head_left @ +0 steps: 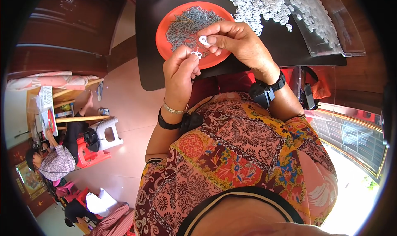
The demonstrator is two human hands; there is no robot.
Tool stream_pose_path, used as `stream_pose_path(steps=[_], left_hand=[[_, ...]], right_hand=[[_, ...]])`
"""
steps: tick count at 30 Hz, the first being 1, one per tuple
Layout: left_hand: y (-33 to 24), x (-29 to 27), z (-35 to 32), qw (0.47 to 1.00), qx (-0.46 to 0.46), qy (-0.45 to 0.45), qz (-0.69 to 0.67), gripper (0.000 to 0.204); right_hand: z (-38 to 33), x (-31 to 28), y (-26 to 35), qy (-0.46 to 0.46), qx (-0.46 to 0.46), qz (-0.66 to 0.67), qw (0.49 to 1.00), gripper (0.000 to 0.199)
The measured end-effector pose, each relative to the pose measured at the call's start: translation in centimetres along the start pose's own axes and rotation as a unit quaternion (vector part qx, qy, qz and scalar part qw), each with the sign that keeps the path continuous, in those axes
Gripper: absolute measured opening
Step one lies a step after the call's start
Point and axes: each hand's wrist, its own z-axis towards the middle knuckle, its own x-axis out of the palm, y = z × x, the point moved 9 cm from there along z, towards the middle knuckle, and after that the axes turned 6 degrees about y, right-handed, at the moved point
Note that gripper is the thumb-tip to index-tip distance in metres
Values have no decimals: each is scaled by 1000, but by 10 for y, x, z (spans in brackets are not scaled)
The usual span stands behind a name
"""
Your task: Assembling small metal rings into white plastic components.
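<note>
My left hand (181, 68) is closed in a pinch on a small white plastic piece with loops (196, 54); a thin screw-like tip seems to stand up from it. My right hand (242, 41) pinches a white rounded plastic piece with a hole (204, 40) between thumb and forefinger. The two pieces are close together but apart. Both hands are over the near part of a round red plate (163, 39). A heap of small grey screw-like pieces (182, 29) lies in that plate.
On the dark table (147, 72), many white plastic pieces (264, 6) are heaped at the far right. More lie in a clear plastic tray (347, 37) at the table's right end. Another person (58, 163) sits at far left, near a white stool (108, 133).
</note>
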Motion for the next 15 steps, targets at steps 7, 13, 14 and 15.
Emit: stream_pose_path(steps=[7,13,14,15], left_hand=[[-1,1,0,1000,4,9,27,18],[-3,3,-1,1000,7,15,22,16],[-3,3,-1,1000,6,16,22,16],[-3,4,-1,1000,7,18,22,16]], right_hand=[[-4,7,6,22,3,-6,1000,18],[-4,8,10,16,4,-19,1000,17],[-4,7,11,15,1,-19,1000,16],[-4,7,11,13,-1,-18,1000,16]])
